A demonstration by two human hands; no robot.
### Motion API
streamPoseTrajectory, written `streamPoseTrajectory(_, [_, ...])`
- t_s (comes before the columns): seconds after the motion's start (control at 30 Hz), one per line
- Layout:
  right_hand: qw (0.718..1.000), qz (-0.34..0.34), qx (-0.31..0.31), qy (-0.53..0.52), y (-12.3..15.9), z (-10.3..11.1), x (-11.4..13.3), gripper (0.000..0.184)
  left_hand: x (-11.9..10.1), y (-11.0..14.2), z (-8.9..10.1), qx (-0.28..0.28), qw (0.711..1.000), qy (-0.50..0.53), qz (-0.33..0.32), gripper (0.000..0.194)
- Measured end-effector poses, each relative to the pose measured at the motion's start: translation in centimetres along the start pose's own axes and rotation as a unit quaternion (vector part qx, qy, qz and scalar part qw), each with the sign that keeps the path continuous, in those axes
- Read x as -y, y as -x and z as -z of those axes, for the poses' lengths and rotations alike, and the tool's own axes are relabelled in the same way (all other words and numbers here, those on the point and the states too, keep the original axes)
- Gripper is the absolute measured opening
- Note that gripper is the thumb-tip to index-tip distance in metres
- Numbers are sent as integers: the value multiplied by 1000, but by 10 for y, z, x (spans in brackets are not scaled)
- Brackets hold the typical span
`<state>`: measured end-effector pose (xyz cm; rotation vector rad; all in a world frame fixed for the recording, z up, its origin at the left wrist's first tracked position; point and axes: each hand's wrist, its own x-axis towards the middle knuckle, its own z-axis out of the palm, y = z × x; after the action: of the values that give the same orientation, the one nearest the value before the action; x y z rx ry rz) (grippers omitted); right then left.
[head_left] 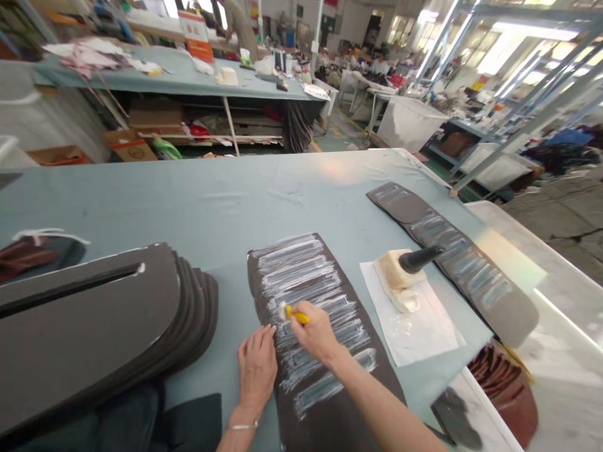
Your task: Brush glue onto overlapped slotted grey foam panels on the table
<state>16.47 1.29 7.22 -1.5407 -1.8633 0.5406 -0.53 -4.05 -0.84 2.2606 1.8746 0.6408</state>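
Observation:
My right hand (315, 331) is closed around a small yellow-handled brush (298, 316) with a white tip. The brush is over the left part of a dark grey panel (325, 420) that has a column of slots with white, glue-like streaks around them. Flat beside the panel's left edge lies my left hand (257, 364), its fingertips touching the edge and holding nothing. To the right, a cream block-shaped container (393, 270) with a black spout sits on a white sheet (424, 326), a white smear at its foot.
A thick stack of dark grey panels (94, 326) lies at left. More streaked panels (452, 257) overlap along the right edge of the blue-green tabletop (188, 194). Reddish-brown pieces (506, 389) sit below at right. Beyond stands another worktable (169, 69) with a person behind it.

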Motion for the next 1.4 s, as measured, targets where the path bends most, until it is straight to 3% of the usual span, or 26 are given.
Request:
streamPoseTrajectory(0.1, [999, -35, 0, -12, 3, 12, -27, 13, 0, 0, -4, -2, 1000, 1, 4, 32])
streamPoseTrajectory(0.2, [989, -115, -86, 38, -6, 55, -80, 15, -1, -1, -5, -11, 1000, 6, 14, 31])
streamPoseTrajectory(0.27, [980, -143, -120, 71, -14, 78, -103, 16, -2, -1, -4, -19, 1000, 11, 16, 30])
streamPoseTrajectory(0.33, [977, -142, -134, 83, -18, 82, -102, 16, -3, -2, -3, -21, 1000, 16, 15, 30])
streamPoseTrajectory(0.4, [983, -112, -128, 67, -15, 69, -85, 16, -4, -2, -3, -17, 1000, 16, 15, 30])
streamPoseTrajectory(0.53, [996, -72, -56, 4, 0, 48, -64, 17, -3, -1, -4, -17, 1000, 17, 17, 30])
streamPoseTrajectory(0.67, [975, -168, -143, 20, 1, 81, -103, 19, -3, 1, -5, -25, 999, 25, 17, 31])
streamPoseTrajectory(0.77, [963, -189, -180, 58, -7, 104, -125, 17, -3, 1, -4, -24, 999, 28, 20, 31])
streamPoseTrajectory(0.83, [963, -182, -190, 53, -13, 101, -118, 17, -3, -1, -2, -19, 999, 36, 27, 29])
streamPoseTrajectory(0.93, [974, -143, -177, -3, -19, 67, -77, 17, -2, -12, -1, -26, 997, 52, 58, 27])
streamPoseTrajectory(1.07, [994, -31, -64, -83, -19, -1, -14, 16, -3, -32, -2, -44, 996, 33, 67, 26])
streamPoseTrajectory(1.17, [996, 7, -5, -91, -21, -30, -2, 15, -3, -38, -3, -37, 998, 9, 42, 24])
streamPoseTrajectory(1.27, [996, -44, -32, -66, -27, -16, -31, 16, -3, -36, -3, -37, 999, 8, 33, 25])
streamPoseTrajectory(1.4, [982, -134, -131, -8, -37, 45, -93, 19, -6, -34, -2, -37, 998, 19, 47, 25])
